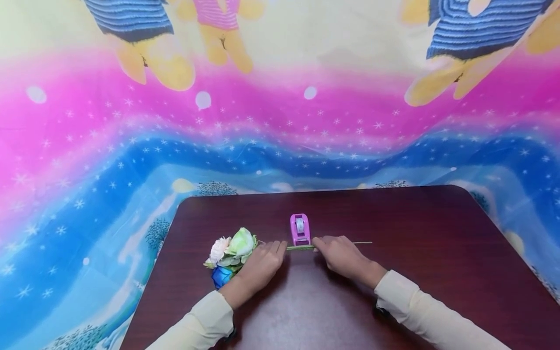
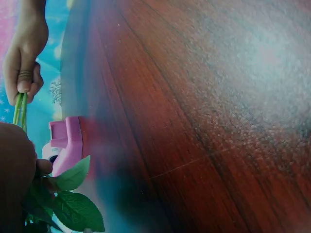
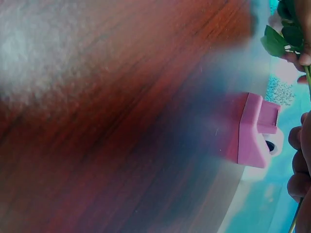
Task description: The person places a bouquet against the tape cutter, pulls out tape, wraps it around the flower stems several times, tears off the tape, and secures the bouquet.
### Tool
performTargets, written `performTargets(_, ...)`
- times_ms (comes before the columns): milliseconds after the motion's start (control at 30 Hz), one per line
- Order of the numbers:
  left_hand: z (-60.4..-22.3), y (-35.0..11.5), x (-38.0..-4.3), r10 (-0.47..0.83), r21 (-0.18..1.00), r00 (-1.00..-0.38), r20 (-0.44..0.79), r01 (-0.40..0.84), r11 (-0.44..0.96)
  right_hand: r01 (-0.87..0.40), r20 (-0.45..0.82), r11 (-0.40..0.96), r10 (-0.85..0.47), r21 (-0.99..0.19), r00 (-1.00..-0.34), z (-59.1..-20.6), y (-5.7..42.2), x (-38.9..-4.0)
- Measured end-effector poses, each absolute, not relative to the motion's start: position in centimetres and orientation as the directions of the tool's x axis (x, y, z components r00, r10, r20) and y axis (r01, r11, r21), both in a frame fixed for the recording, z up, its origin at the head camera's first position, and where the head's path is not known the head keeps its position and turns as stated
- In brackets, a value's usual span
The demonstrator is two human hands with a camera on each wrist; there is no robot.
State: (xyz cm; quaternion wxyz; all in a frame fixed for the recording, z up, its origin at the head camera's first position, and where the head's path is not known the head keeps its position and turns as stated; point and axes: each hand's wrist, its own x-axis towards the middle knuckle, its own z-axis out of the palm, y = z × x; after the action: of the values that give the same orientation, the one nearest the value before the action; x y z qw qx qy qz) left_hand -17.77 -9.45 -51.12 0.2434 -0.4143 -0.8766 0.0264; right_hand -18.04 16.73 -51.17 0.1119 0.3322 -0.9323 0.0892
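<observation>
A person sits at a dark reddish-brown wooden table (image 1: 437, 253), both arms in cream long sleeves reaching forward from the near edge. Lying across the table, running left to right, is a small bunch of artificial flowers (image 1: 231, 253): a pale green bloom, a pale pink bloom and a blue bloom near the table's left side, with green leaves just beneath them. Their thin green stems (image 1: 300, 248) stretch to the right, and one stem end pokes out past the right hand. The left hand (image 1: 261, 265) lies over the stems just beside the leaves, fingers curled down round them; the left wrist view shows leaves right at that hand. The right hand (image 1: 340, 254) grips the stems farther to the right, and the left wrist view shows its fingers and thumb closed round the green stems. Between the two hands a short stretch of bare stem shows. Just beyond that stretch, on the far side, stands a small pink tape dispenser (image 1: 300, 229) with a roll of tape inside, very close to the stems; whether it touches them cannot be told. Behind the table hangs a bright cloth (image 1: 280, 121) with pink and blue bands, white stars and cartoon bears in striped tops.
</observation>
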Motion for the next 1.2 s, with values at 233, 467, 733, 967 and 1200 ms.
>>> performTargets(233,-51.5,-9.2,-18.2,0.752,-0.299,-0.528,0.395,0.7,0.648,-0.652,0.302,0.757,-0.613,-0.038,-0.73,-50.8,16.1,-18.4)
performTargets(467,-51.1,-9.4,-17.9,0.801,-0.329,-0.472,0.369,0.74,0.587,-0.649,0.291,0.76,-0.614,-0.03,-0.733,-51.1,15.8,-18.6)
performTargets(733,-51.2,-9.5,-18.1,0.755,-0.066,-0.569,0.327,0.783,0.619,-0.629,0.264,0.776,-0.599,-0.04,-0.756,-51.8,15.6,-18.4)
performTargets(967,-51.3,-10.1,-18.0,0.776,-0.022,-0.567,0.277,0.803,0.595,-0.602,0.187,0.791,-0.578,-0.114,-0.795,-52.0,15.6,-18.1)
performTargets(1200,-51.3,-9.3,-18.0,0.733,-0.051,-0.608,0.305,0.758,0.651,-0.597,0.211,0.795,-0.569,-0.106,-0.795,-51.8,15.5,-18.2)
